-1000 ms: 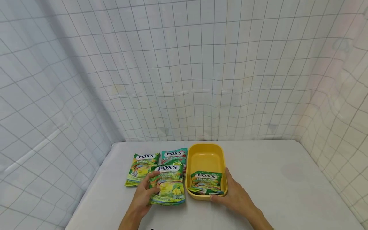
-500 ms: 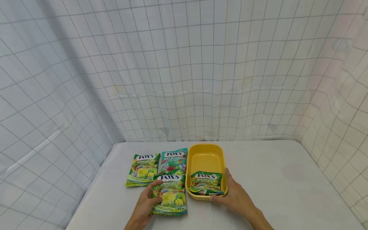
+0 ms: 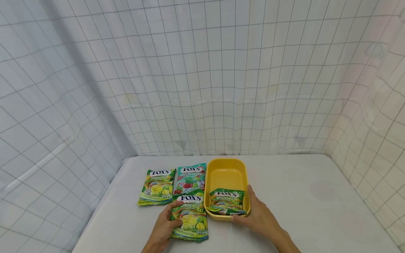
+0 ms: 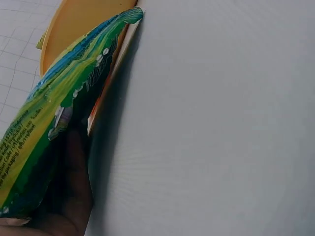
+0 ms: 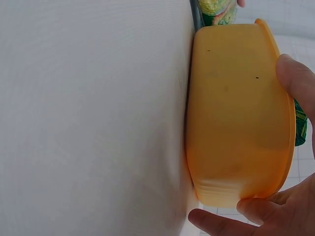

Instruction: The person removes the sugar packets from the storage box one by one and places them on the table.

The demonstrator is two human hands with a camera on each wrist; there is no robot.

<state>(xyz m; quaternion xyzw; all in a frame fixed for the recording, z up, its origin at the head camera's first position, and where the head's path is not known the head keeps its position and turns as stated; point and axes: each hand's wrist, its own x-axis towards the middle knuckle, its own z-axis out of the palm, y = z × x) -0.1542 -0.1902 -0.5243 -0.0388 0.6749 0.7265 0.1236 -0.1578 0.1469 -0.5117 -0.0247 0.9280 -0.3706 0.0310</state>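
My left hand (image 3: 162, 226) grips a green-and-yellow Fox's Spring Tea candy bag (image 3: 190, 221) by its left edge, thumb on the front. Seen edge-on in the left wrist view, that bag (image 4: 54, 93) leans up off the white surface, with fingers behind its lower part. My right hand (image 3: 259, 218) holds the near right corner of a yellow tub (image 3: 226, 177), thumb at the near rim and fingers along the right side. Inside the tub's near end lies another Spring Tea bag (image 3: 227, 201). The right wrist view shows the tub's outer wall (image 5: 236, 108) between thumb and fingers.
A teal Fox's Mint Blossom bag (image 3: 191, 179) lies left of the tub, just beyond the held bag. Farther left lies one more Spring Tea bag (image 3: 156, 188). White gridded curtains (image 3: 234, 88) enclose the white table (image 3: 300, 196) at the back and sides.
My left hand has drawn its candy bag toward me and slightly right, uncovering more of the Mint Blossom bag. The right hand and the tub have stayed in place.
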